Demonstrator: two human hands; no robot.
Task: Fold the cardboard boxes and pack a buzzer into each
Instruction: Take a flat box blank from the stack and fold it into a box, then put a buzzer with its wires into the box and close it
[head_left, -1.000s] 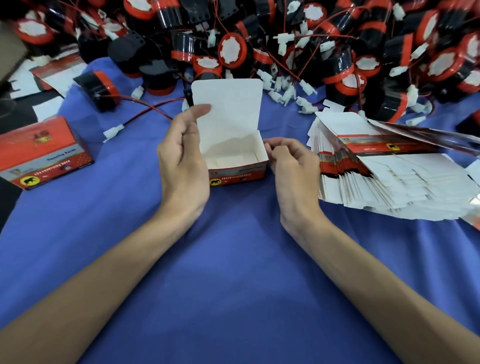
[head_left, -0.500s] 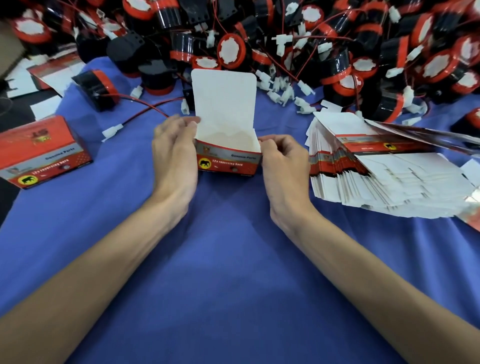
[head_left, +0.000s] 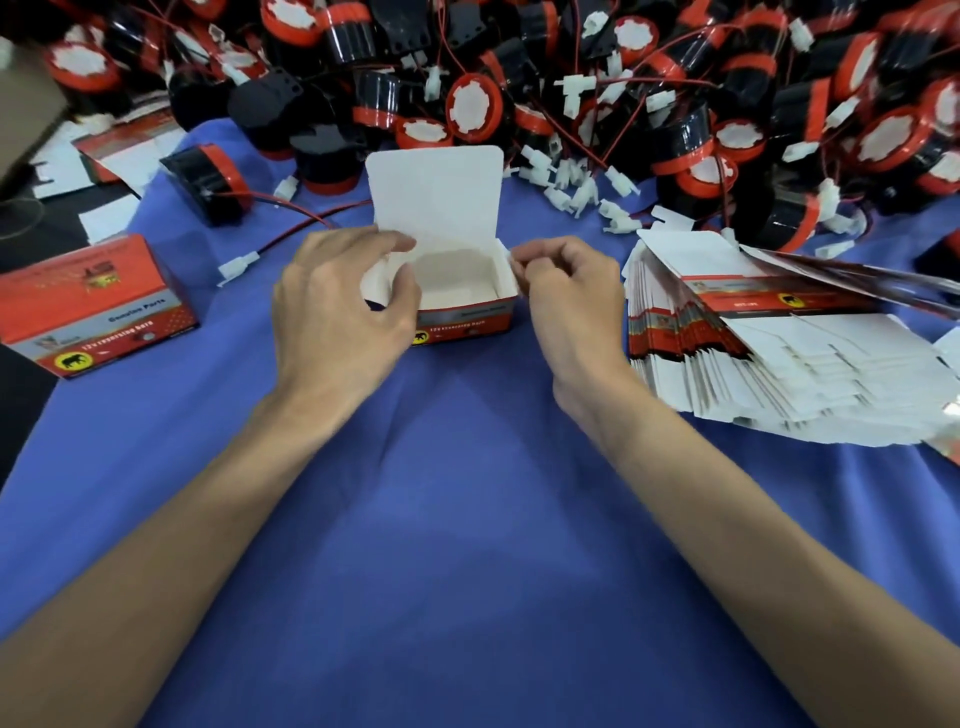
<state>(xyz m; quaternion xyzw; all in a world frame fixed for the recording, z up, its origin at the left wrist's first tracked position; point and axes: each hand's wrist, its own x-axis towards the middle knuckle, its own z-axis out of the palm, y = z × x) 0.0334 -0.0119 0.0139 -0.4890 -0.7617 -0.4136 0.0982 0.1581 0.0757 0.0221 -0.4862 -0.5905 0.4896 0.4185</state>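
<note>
Since half a second ago the box (head_left: 462, 322) has tipped back flat onto the blue cloth (head_left: 467, 519), in the middle between my hands, lid upright. My left hand (head_left: 337, 322) curls round its left flap (head_left: 376, 283). My right hand (head_left: 571, 306) seems to pinch the right flap (head_left: 511, 260), though it is blurred. The buzzers (head_left: 571, 78) lie heaped at the far side.

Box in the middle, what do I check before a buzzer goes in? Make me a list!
1. Open box rests on the blue cloth: ok.
2. Lid up: ok.
3. Inside empty: ok.
4. Bottom locked: cannot tell.
5. One of the hands free: not ok. The left hand grips the left flap, and the right hand pinches the right flap.
6. Lone buzzer close by, left of the lid: ok.
</note>
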